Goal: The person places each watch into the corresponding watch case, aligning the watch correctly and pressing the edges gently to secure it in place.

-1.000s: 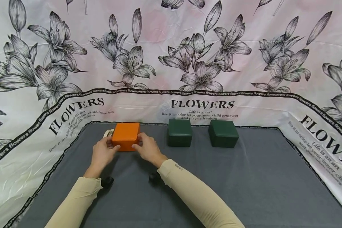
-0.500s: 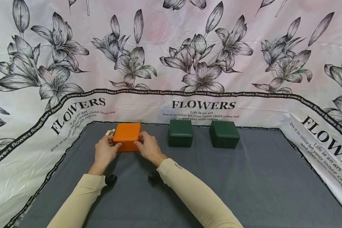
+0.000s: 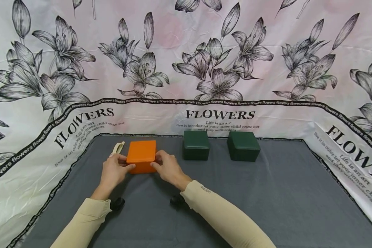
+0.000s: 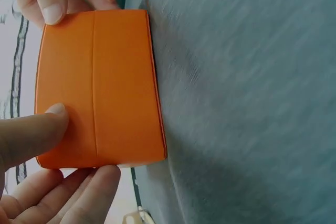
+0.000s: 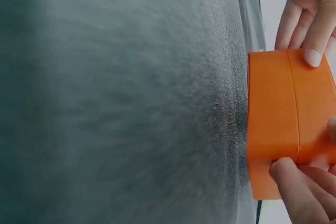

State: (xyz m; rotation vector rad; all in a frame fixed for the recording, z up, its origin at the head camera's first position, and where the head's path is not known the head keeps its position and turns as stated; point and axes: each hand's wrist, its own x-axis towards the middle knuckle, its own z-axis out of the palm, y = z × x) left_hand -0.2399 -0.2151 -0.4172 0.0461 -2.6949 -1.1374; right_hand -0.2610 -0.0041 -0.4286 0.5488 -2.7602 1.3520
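Between both hands is an orange box (image 3: 141, 156) with a seam around its sides, its lid down. My left hand (image 3: 114, 172) grips its left side, thumb on the front face and fingers along the side, as the left wrist view also shows with the box front (image 4: 123, 87). On the opposite side my right hand (image 3: 172, 170) holds the right front corner, thumb on the front. In the right wrist view the box (image 5: 273, 108) stands upright, its base close to the grey cloth. Just behind the left hand lies a small cream strap-like thing (image 3: 119, 147), partly hidden.
Two dark green boxes, a nearer-to-centre one (image 3: 196, 146) and a right one (image 3: 243, 146), stand apart at the back of the grey cloth (image 3: 266, 199). Behind them rises a white and pink flower-printed sheet (image 3: 161, 75). Black wrist-worn devices hang under both sleeves.
Both hands have drawn the orange box toward me and slightly right. More of the cream strap-like thing now shows to its left. The green boxes stay where they were.
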